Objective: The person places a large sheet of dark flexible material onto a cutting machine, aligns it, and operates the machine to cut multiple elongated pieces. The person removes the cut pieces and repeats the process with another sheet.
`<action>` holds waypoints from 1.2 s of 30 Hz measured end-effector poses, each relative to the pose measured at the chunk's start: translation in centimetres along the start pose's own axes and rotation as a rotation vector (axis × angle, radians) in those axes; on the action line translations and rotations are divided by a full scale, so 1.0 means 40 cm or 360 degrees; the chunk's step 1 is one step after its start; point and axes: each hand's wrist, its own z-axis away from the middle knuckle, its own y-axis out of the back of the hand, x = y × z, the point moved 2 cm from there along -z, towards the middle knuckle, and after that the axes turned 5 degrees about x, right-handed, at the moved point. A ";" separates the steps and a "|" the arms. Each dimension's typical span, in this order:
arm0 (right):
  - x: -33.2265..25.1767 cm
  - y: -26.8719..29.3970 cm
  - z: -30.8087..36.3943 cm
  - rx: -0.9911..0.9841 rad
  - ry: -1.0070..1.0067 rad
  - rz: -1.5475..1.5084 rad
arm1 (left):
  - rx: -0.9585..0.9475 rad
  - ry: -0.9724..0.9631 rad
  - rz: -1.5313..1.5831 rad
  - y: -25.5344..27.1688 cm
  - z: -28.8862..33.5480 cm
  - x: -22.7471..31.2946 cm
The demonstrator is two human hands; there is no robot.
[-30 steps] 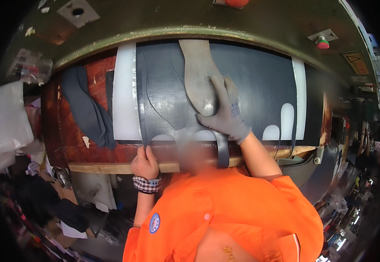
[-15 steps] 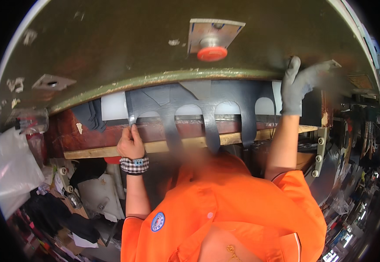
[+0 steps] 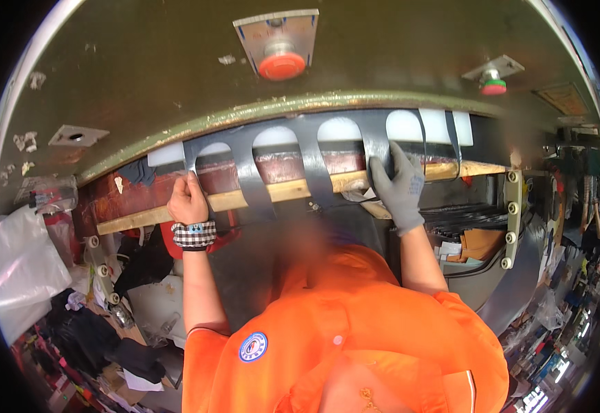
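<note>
A dark grey, leather-like sheet (image 3: 312, 162) with a row of arched cut-outs lies under the green machine head (image 3: 176, 62). Its long strips hang over the front edge of the bed. At the sheet's left end, my bare left hand (image 3: 188, 199) pinches the narrow end strip between thumb and fingers. My right hand (image 3: 398, 189), in a grey glove, closes its fingers around another strip further right; the fingertips partly cover it. White board (image 3: 341, 129) shows through the arches.
A wooden rail (image 3: 286, 191) runs along the front of the worn red bed (image 3: 141, 197). Above are a red push button (image 3: 281, 65) and a green one (image 3: 493, 87). Dark scraps (image 3: 138, 172) lie at the left; a bin with brown pieces (image 3: 482, 244) stands below right.
My right hand has come down from the machine's front panel and taken hold of a strip. The sheet has shifted toward me and left. My left hand keeps its pinch.
</note>
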 end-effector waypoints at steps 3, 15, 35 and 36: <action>0.038 -0.030 0.028 -0.0220 -0.0517 -0.0339 | -0.0052 -0.0008 -0.0238 -0.005 0.019 -0.029; -0.098 0.110 0.131 0.0138 -0.0193 -0.0701 | -0.0395 0.0325 0.0247 0.213 0.283 -0.039; -0.170 0.207 0.272 -0.0663 0.0101 -0.0458 | -0.0524 0.0272 -0.0030 0.407 0.630 -0.086; -0.164 0.193 0.287 -0.0573 0.0298 -0.0164 | -0.0510 0.0259 -0.0034 0.404 0.626 -0.082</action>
